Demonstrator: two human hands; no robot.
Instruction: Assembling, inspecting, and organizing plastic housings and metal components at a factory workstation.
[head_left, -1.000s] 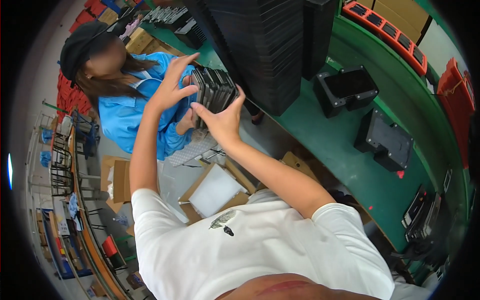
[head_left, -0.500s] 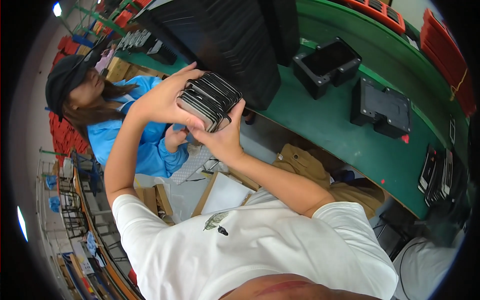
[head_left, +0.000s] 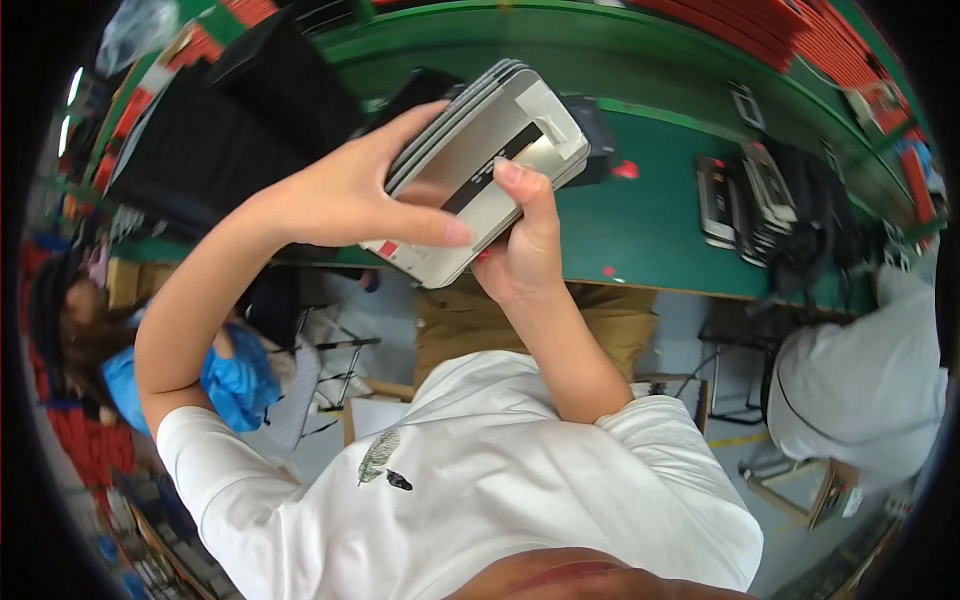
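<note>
Held up in front of me above the bench edge is a tilted stack of flat silver phone-shaped panels (head_left: 440, 178). Their corners are rounded, and the top one bears a black strip and a pale patch at its far end. My left hand (head_left: 355, 195) grips the stack's left side, its thumb lying across the top panel and its other fingers hidden. From the near right side, my right hand (head_left: 525, 240) closes round the stack with the thumb pressed on top. The stack's underside is out of sight.
Tall piles of black trays (head_left: 240, 110) stand on the green bench (head_left: 650, 220) at left. Similar panels (head_left: 765, 195) lie in a heap at right, with red trays (head_left: 720, 30) above. A person in blue (head_left: 240, 385) is at left, another in white (head_left: 860, 380) at right.
Both hands have swung right with the stack, from near the black tray piles to over the bench's middle. The stack has turned from edge-on, so its broad silver face shows.
</note>
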